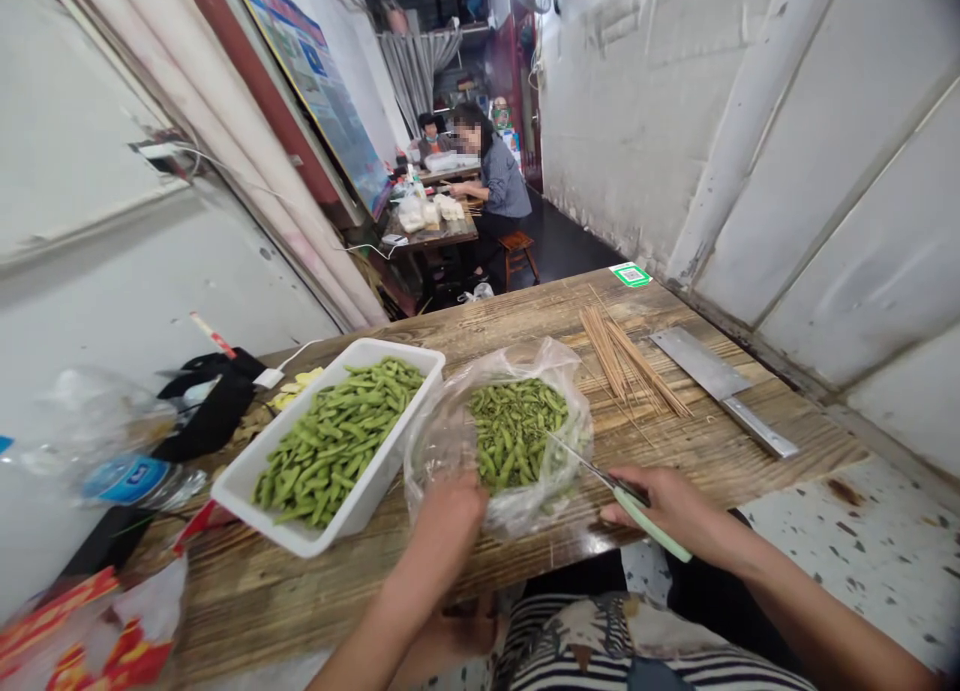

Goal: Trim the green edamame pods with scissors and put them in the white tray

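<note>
My left hand [448,519] reaches into the near edge of a clear plastic bag [450,421] full of green soybean pods [516,428]; its fingers are hidden by the bag. My right hand [671,509] is closed round the pale green handles of a pair of scissors [621,491], whose blades point at the bag. A white rectangular tray [247,479] with more green pods [337,436] lies left of the bag on the wooden table [525,316].
A cleaver [721,389] and a bundle of bamboo skewers [626,359] lie at the right. A green QR sticker [630,274] is at the far edge. A plastic bottle [131,476], black bag [214,401] and red packaging [82,636] crowd the left. People sit at a table [439,233] behind.
</note>
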A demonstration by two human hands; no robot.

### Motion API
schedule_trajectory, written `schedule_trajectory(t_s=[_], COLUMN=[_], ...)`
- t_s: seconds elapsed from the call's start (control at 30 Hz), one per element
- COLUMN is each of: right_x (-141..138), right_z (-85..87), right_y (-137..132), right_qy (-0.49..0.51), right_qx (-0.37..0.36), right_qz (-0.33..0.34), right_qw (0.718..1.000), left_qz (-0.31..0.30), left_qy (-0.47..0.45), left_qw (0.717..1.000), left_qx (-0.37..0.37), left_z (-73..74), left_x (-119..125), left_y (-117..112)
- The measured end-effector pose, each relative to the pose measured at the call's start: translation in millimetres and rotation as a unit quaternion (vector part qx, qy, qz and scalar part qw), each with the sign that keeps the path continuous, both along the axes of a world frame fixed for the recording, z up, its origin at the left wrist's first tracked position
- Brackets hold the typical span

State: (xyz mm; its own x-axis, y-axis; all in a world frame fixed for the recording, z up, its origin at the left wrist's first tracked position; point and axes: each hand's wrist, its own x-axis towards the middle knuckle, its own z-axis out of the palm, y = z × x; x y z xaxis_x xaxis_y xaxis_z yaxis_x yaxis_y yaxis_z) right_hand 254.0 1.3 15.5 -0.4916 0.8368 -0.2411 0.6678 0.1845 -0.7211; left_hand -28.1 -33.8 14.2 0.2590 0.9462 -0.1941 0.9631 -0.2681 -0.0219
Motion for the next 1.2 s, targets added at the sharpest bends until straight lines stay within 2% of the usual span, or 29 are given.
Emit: schedule_trajectory(t_s=[0.13,0.23,0.37,0.43,0.5,0.6,0.67,0.73,0.77,0.87,1.0,1.1,1.2], right_x=[-0.8,-1.6,-3.2,-2.4,0.5,7.6,12.5,16.6,18.2,21.4,17.3,5.5,-9.2], right_z=[-0.5,-0.5,-0.8,-0.2,1.1,3.9,5.4,6.1,6.2,6.2,6.5,4.9,-2.0], right_y=[-1.9,-4.1,-7.7,-9.2,-10.1,-10.6,-11.0,-11.7,-12.1,-13.0,-14.4,-15.6,-12.7], right_qy=[0.005,0.017,0.036,0.051,0.067,0.072,0.076,0.093,0.105,0.136,0.135,0.13,0.105], right_qx=[-0.001,-0.003,-0.016,-0.022,-0.021,-0.009,-0.003,-0.004,-0.007,-0.012,-0.011,-0.016,-0.018], right_qz=[-0.007,-0.009,-0.012,-0.013,-0.021,-0.046,-0.066,-0.081,-0.084,-0.081,-0.06,-0.025,0.027], right_qw=[1.0,1.0,0.999,0.998,0.997,0.996,0.995,0.992,0.991,0.987,0.989,0.991,0.994], left_qz=[-0.014,-0.016,0.033,0.036,0.037,0.08,0.086,0.081,0.077,0.069,0.055,-0.008,-0.033], left_qy=[-0.042,-0.093,-0.06,-0.044,-0.048,-0.098,-0.161,-0.199,-0.203,-0.18,-0.152,-0.164,-0.177], left_qw=[0.998,0.994,0.995,0.995,0.994,0.98,0.965,0.958,0.962,0.98,0.986,0.985,0.981], left_qx=[0.038,0.054,0.071,0.082,0.094,0.152,0.188,0.188,0.167,0.052,-0.029,-0.055,-0.071], left_z=[-2.5,-14.3,-44.3,-49.0,-37.3,4.5,32.2,45.4,44.8,20.9,-17.6,-31.4,-35.3], left_x=[10.0,32.9,65.1,69.7,64.3,48.1,40.9,40.2,42.0,51.2,62.5,69.6,71.1], left_y=[-17.5,-25.8,-19.1,-6.7,11.7,44.3,59.8,62.7,58.8,34.2,2.3,-9.9,-17.1])
